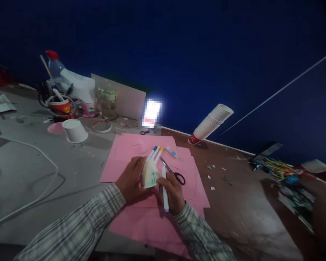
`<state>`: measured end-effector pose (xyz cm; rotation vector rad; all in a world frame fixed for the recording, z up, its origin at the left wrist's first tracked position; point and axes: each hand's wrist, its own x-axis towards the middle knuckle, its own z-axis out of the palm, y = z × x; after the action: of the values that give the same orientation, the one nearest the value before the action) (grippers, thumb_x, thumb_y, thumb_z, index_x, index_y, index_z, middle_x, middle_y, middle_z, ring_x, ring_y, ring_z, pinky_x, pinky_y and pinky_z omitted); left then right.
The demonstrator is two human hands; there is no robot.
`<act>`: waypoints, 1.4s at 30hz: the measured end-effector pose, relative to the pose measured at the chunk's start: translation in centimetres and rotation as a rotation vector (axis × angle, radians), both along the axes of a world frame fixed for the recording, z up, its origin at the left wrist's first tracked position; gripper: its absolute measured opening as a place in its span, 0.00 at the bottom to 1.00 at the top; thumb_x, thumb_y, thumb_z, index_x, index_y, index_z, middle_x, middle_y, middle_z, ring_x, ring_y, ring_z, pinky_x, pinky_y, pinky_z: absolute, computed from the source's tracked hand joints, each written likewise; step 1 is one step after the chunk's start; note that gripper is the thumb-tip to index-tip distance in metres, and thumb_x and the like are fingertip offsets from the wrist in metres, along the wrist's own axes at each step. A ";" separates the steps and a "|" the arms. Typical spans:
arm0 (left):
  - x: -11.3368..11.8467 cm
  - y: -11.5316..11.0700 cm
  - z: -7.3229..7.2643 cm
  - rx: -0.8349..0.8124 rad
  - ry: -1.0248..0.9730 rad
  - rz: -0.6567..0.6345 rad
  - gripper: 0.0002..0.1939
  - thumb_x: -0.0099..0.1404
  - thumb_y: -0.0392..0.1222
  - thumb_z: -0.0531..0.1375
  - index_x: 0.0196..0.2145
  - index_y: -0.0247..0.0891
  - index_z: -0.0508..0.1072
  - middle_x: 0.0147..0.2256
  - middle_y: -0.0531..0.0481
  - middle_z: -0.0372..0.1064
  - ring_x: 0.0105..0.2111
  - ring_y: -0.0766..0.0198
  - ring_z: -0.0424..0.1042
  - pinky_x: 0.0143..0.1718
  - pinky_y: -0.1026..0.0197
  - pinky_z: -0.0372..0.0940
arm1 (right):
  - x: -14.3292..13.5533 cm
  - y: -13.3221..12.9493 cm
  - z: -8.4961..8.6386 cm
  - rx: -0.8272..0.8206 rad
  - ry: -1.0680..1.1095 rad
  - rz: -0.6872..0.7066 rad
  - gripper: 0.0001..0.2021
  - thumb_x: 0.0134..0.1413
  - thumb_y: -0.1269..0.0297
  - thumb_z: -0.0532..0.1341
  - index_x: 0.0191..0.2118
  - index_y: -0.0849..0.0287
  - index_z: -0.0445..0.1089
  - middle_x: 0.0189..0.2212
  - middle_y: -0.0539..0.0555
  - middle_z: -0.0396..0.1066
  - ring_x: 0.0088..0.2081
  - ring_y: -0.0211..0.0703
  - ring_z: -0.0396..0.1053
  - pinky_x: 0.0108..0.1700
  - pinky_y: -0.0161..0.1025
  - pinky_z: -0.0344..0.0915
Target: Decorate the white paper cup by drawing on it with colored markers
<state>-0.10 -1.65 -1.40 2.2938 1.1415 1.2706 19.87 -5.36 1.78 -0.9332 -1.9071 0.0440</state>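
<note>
My left hand (131, 178) grips a pale paper cup (149, 174) from its left side, over pink paper sheets (114, 165). Green grass-like strokes and a small blue-green drawing mark the cup's side. In my right hand (174, 192) is a white marker (165, 194), its upper end near the cup's right edge, with my fingers closed around it. Several markers (155, 153) with blue and yellow ends lie just beyond the cup. Black-handled scissors (180, 178) rest on the pink paper to the right, below a small glue tube (172, 152).
A tilted stack of paper cups (212, 123) leans by the blue wall. At left stand an overturned white cup (74, 130), a glass jar (108, 105) and a red pen cup (60, 107). A white cable (47, 159) crosses the table. Another person's arm (324, 206) is at right.
</note>
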 end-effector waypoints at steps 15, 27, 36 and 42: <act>0.0 -0.2 1.4 -0.022 0.005 -0.002 0.45 0.54 0.49 0.74 0.64 0.38 0.61 0.53 0.36 0.68 0.52 0.41 0.73 0.55 0.38 0.74 | 1.3 -0.1 1.5 -0.375 0.463 0.141 0.12 0.74 0.60 0.56 0.53 0.54 0.75 0.32 0.52 0.76 0.29 0.44 0.74 0.35 0.44 0.72; -0.1 0.1 0.8 0.023 0.111 0.012 0.46 0.55 0.47 0.72 0.66 0.37 0.58 0.52 0.35 0.69 0.50 0.42 0.74 0.52 0.40 0.73 | -0.3 -2.1 1.1 -0.344 0.285 -0.066 0.12 0.71 0.57 0.57 0.43 0.57 0.75 0.28 0.53 0.76 0.25 0.43 0.73 0.27 0.38 0.70; -0.1 0.1 1.1 0.069 0.144 0.018 0.45 0.56 0.48 0.72 0.66 0.38 0.57 0.51 0.37 0.69 0.48 0.43 0.74 0.50 0.42 0.74 | -0.6 -2.1 1.7 -0.318 0.244 -0.053 0.10 0.70 0.59 0.58 0.42 0.57 0.73 0.25 0.50 0.74 0.21 0.41 0.71 0.24 0.36 0.68; 0.0 0.0 1.3 0.077 0.150 0.027 0.44 0.55 0.45 0.72 0.64 0.36 0.58 0.50 0.36 0.69 0.47 0.44 0.74 0.49 0.42 0.75 | -0.8 -2.1 2.5 -0.251 0.190 0.013 0.10 0.71 0.61 0.56 0.40 0.56 0.74 0.30 0.53 0.78 0.28 0.43 0.77 0.30 0.38 0.74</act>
<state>-0.09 -1.69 -0.10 2.4743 1.1943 1.1889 19.06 -7.44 4.31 -1.0440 -1.7569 0.3746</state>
